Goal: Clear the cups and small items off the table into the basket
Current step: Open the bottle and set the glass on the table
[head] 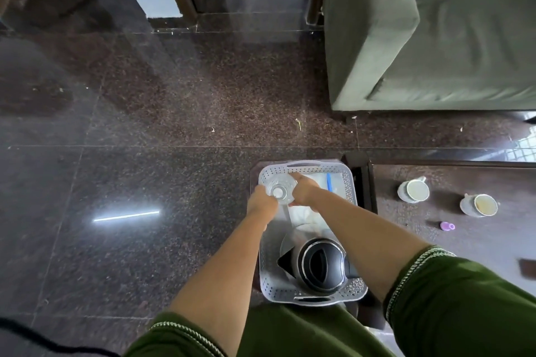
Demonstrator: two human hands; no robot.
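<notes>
The step in hand is putting a clear glass (280, 190) into the basket (304, 164). Both hands are on it. The left hand (262, 202) grips the glass on its left side, and the right hand (304, 189) grips it on its right side. The glass is at the far left corner of the basket, with its open mouth facing up. I cannot tell if it already sits on the bottom of the basket or hangs a little above it. At the near end of the basket there is a kettle (319, 262) with a black lid. Near the far right side there is a thin blue stick (329, 182). The basket is just beside the left edge of the desk (478, 258). The job looks only partly done, because the desk has things left on it. One cup (413, 191) is near the far left corner of the desk. A second cup (480, 205) is a bit to the right of it and looks like it has some drink in it. A small purple thing (446, 226) lies closer to the person than the two cups do. Next, I think the hands should set the glass down gently, so it stands up and does not bump the kettle. Then they should let go and reach to the right for a cup. The cup with drink in it should be kept level so nothing spills.
</notes>
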